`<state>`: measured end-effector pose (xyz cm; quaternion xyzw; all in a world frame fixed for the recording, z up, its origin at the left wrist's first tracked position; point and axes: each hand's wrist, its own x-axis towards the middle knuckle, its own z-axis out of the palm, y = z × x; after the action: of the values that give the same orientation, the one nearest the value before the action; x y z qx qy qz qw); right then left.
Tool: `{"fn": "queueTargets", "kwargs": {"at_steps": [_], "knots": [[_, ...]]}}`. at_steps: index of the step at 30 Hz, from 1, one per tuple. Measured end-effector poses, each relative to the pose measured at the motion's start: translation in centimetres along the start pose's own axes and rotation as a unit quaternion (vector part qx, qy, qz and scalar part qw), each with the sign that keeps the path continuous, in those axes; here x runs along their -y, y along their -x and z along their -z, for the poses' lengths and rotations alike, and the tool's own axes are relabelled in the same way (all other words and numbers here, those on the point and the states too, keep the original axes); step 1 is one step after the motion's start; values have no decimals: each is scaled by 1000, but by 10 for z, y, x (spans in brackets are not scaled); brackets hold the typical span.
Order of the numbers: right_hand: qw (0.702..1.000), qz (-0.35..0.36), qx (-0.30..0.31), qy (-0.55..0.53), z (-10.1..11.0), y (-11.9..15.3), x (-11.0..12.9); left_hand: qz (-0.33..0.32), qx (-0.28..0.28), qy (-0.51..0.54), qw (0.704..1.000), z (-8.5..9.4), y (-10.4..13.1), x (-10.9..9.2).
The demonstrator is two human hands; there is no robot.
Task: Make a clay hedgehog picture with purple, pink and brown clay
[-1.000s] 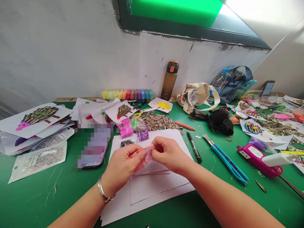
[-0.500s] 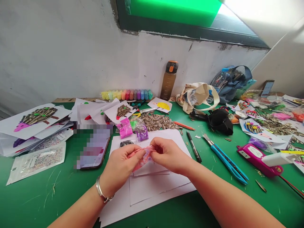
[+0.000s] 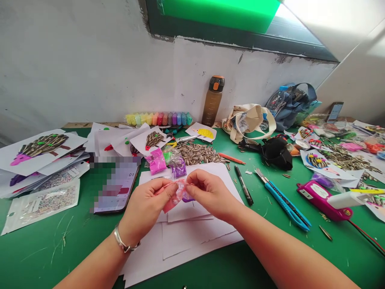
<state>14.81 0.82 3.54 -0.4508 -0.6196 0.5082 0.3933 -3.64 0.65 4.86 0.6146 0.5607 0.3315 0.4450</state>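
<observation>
Above a stack of white paper [image 3: 207,228], both hands grip a small clear packet of pink clay [image 3: 172,202]. My left hand [image 3: 147,210] pinches its body between thumb and fingers. At the packet's right end, my right hand [image 3: 209,196] pinches the clear film. Part of a purple shape [image 3: 189,198] shows on the sheet beneath, mostly covered by the hands. Just beyond lie a magenta packet [image 3: 156,161], a purple packet [image 3: 179,168] and a pile of sunflower seeds [image 3: 200,153].
Left of the paper lies a phone [image 3: 120,188], near seed hedgehog pictures [image 3: 45,144] and a bead pouch [image 3: 42,204]. On the right are a pen [image 3: 243,185], a blue utility knife [image 3: 284,202] and a magenta glue gun [image 3: 323,200]. A bottle [image 3: 213,102] stands by the wall.
The packet has turned in my fingers and hangs lower, with more pink showing. More of the purple shape below is visible. The phone screen shows digits. The view has shifted slightly.
</observation>
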Motion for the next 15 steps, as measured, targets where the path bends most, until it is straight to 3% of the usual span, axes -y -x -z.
{"fn": "queueTargets", "kwargs": {"at_steps": [7, 15], "knots": [[984, -66, 27, -163, 10, -4, 2, 12, -11, 16, 1000, 3, -2, -1], [946, -103, -82, -296, 27, -13, -6, 33, -70, 124, 989, 10, -12, 11]]}}
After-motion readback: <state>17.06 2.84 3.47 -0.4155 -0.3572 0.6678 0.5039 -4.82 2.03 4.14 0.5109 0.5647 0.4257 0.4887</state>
